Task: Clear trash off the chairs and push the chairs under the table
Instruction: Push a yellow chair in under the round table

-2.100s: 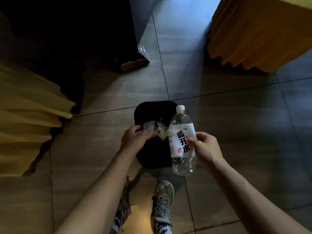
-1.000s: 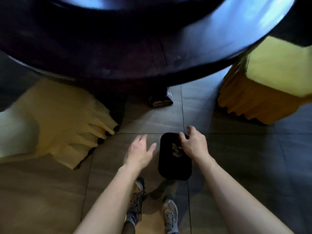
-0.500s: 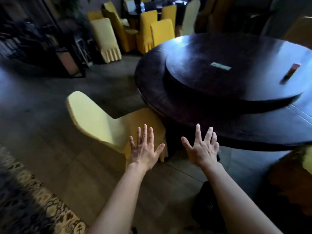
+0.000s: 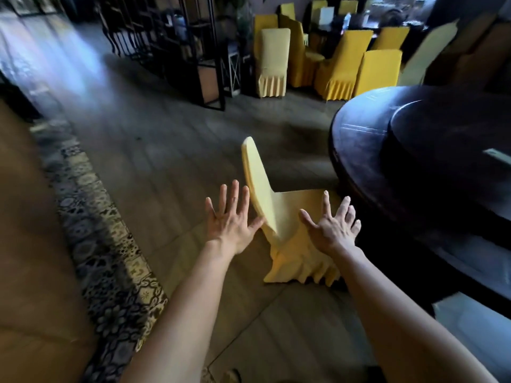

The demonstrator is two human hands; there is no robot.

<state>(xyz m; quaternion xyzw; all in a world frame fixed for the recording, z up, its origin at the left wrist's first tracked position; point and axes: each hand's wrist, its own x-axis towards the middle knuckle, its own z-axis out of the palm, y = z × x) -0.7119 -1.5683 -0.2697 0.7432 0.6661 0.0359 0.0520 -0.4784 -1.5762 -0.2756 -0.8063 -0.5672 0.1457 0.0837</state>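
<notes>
A yellow-covered chair (image 4: 279, 205) stands on the floor beside the big round dark table (image 4: 414, 161), its back toward me and its seat partly under the table edge. Nothing shows on the visible part of its seat. My left hand (image 4: 231, 219) is stretched out with fingers spread, just left of the chair's back. My right hand (image 4: 333, 226) is also spread and empty, held over the chair's seat and skirt. Neither hand visibly touches the chair.
A raised round turntable (image 4: 448, 139) tops the table. Several yellow chairs (image 4: 337, 64) crowd another table at the back. A dark metal shelf frame (image 4: 193, 51) stands at the back left. A patterned carpet border (image 4: 94, 222) runs along the left.
I dropped the bottle and the crumpled trash into the black bin, then looked up. The view has swung left, and both empty hands now reach toward the yellow chair.
</notes>
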